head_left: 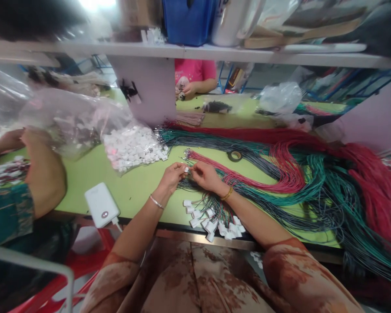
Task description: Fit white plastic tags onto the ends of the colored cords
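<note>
Between the fingertips of my left hand [172,177] is a small white plastic connector housing [186,169]. Close against its right side, my right hand [206,176] has thumb and forefinger pinched together; what is in that pinch is too small to make out. Under and behind my hands run bundles of red wires [211,164], green wires [273,198] and black wires [280,217], their metal-tipped ends near my fingers. Just below my right hand, several white connectors with wires attached [211,221] lie fanned out at the table's front edge.
A clear bag of white connector housings [130,148] lies left of the wires. A white power bank [101,204] with a cable sits at the front edge. Black tape [235,155] lies among the wires. A co-worker's arm [45,174] rests at left; another person [195,78] works opposite, below a shelf [189,51].
</note>
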The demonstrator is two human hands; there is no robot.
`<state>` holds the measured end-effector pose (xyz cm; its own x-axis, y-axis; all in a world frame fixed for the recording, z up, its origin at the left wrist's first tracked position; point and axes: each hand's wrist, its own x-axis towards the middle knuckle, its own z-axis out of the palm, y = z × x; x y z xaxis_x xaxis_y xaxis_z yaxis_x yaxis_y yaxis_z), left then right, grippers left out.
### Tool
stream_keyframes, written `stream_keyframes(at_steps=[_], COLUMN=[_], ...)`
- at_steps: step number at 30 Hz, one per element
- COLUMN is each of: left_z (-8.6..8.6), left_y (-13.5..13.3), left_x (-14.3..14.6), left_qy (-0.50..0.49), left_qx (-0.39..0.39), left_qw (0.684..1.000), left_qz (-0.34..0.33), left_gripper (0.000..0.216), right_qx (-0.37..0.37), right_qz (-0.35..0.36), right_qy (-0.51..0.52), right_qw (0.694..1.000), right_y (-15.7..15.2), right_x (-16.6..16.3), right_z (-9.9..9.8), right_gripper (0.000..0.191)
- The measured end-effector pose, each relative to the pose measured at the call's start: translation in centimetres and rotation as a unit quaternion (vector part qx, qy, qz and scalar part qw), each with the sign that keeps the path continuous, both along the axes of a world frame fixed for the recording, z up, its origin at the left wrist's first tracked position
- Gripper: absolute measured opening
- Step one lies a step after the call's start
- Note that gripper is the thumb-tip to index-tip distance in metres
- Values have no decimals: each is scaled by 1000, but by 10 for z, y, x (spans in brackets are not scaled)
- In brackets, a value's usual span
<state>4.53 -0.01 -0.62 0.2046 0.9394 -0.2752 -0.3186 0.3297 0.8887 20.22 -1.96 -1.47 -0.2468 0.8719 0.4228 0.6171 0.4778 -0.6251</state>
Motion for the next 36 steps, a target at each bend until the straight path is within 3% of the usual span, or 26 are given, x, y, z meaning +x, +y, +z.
stream_keyframes(at_steps=[5,8,12,15,18,21,25,30,36], left_z=[-2,-4,-3,-2,-2,-3,-3,-4,-8], left_y=[0,2,5,6,6,5,4,3,4], left_x=[-1,-3,-6,-8,-7,-6,-3,-1,-1], left_qy=[51,61,58,59,50,22,-27,-72,-102], left_qx=[12,13,16,14,17,27,21,2,-3], left_qw=[999,998,998,998,999,999,999,997,994], left_qz=[-5,-14,-10,-7,1,5,-8,-15,-34], left_gripper=[19,20,21,21,19,16,11,4,4], right_qx=[-30,-74,-102,-131,-106,-79,-124,-169,-147], right_qz=[3,6,-120,-164,-142,-69,2,1,-17], right_qy=[-38,-35,-121,-173,-117,20,161,189,177], right_qw=[999,997,980,962,977,994,979,967,973], right_y=[0,17,54,71,74,65,42,16,8], right_x=[0,9,15,11,8,10,12,10,10], right_z=[2,9,11,4,-3,-3,6,9,6], right_gripper=[13,19,19,15,17,18,22,22,21])
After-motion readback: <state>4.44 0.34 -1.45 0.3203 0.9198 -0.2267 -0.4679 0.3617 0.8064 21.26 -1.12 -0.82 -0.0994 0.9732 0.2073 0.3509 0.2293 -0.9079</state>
